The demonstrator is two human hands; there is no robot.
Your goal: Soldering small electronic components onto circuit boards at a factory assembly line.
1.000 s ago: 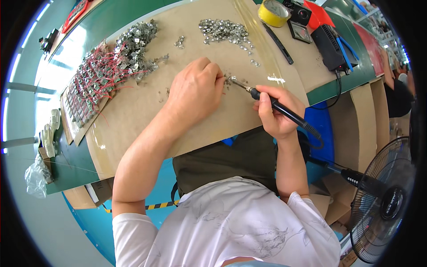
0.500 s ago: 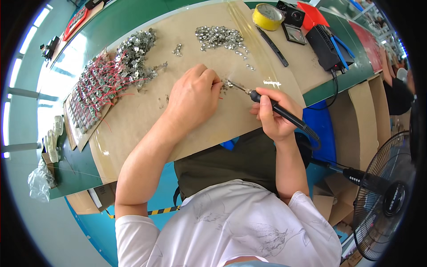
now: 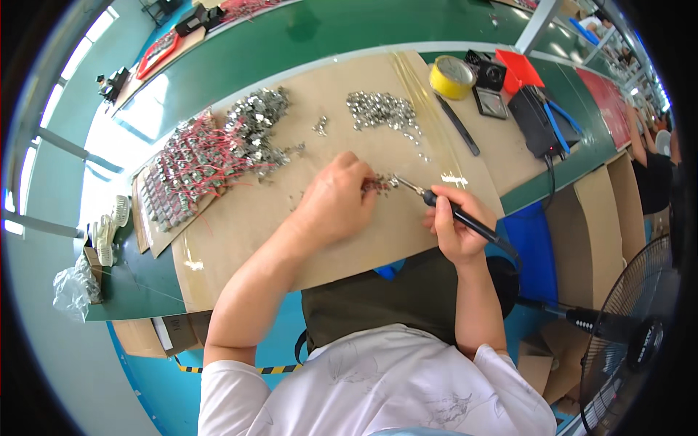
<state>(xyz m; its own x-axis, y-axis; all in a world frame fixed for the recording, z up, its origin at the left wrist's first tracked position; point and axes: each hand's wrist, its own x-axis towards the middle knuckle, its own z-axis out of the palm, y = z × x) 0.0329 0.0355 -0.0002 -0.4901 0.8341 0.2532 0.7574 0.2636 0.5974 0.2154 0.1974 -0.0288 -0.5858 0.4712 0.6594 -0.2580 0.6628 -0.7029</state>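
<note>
My right hand (image 3: 463, 221) grips a soldering iron (image 3: 469, 220) by its black handle, thumb along the top. The iron's metal tip slants down to the left, at a few small silvery parts (image 3: 385, 183) on the brown board. Just left of that tip, my left hand (image 3: 336, 198) rests low over the board with its fingers curled together. Whatever they pinch is hidden behind the knuckles. Beyond both hands lies a spread pile of small shiny metal pieces (image 3: 382, 110). Farther left, bent metal tabs (image 3: 258, 112) are heaped beside several small parts with red wires (image 3: 200, 160).
Brown board (image 3: 269, 247) covers part of the green table. Yellow tape (image 3: 452, 77), a black pen-like tool (image 3: 458, 125), a red bin (image 3: 518, 70) and a black soldering station (image 3: 536, 122) stand at the back right. Cardboard boxes and a black fan (image 3: 632, 327) are at right.
The whole view has shifted, so the table appears lower and further right. My left fingers sit slightly farther from the iron's tip. The right hand keeps its grip on the soldering iron.
</note>
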